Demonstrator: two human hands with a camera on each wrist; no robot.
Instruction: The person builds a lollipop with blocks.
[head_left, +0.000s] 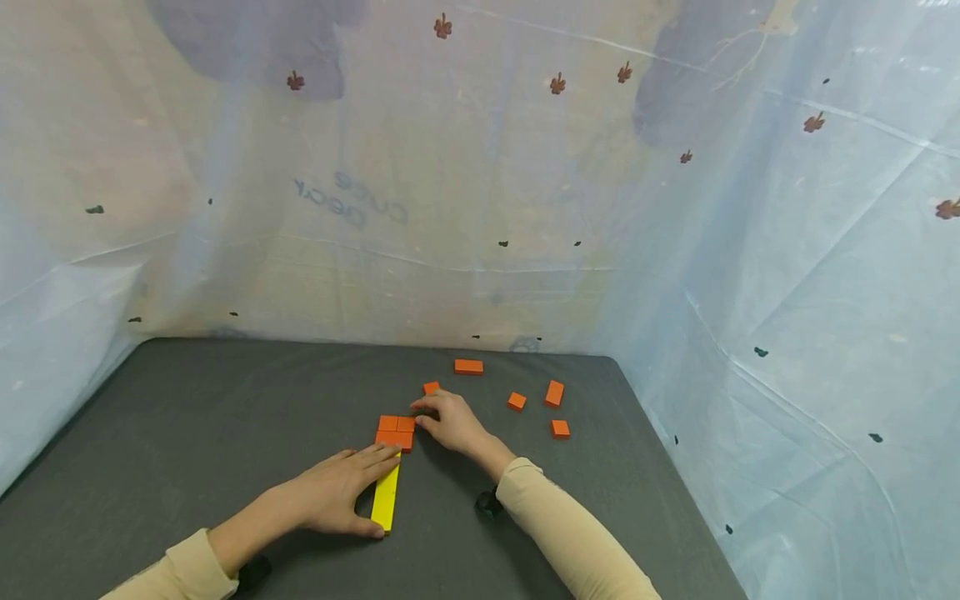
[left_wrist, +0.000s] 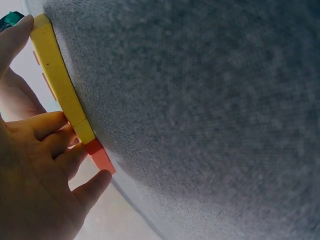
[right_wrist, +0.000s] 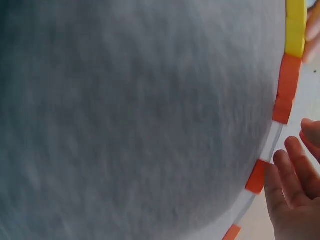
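A yellow strip (head_left: 385,500) lies on the dark table, and a seam crosses it near its far end in the left wrist view. Against that end sit several orange blocks (head_left: 394,439), placed edge to edge. My left hand (head_left: 330,492) spans the strip, its thumb at the near end and its fairly straight fingers along the far part. To the right of the grouped blocks, my right hand (head_left: 453,425) has thumb and fingers apart with nothing visible between them. Beyond its fingertips is a partly hidden orange block (head_left: 431,387).
Loose orange pieces lie to the right: a small block (head_left: 517,402), a longer one (head_left: 554,393) and another small block (head_left: 560,429). Farther back is an oblong orange block (head_left: 468,367). A printed plastic sheet (head_left: 420,283) hangs behind the table (head_left: 187,417) and along its sides.
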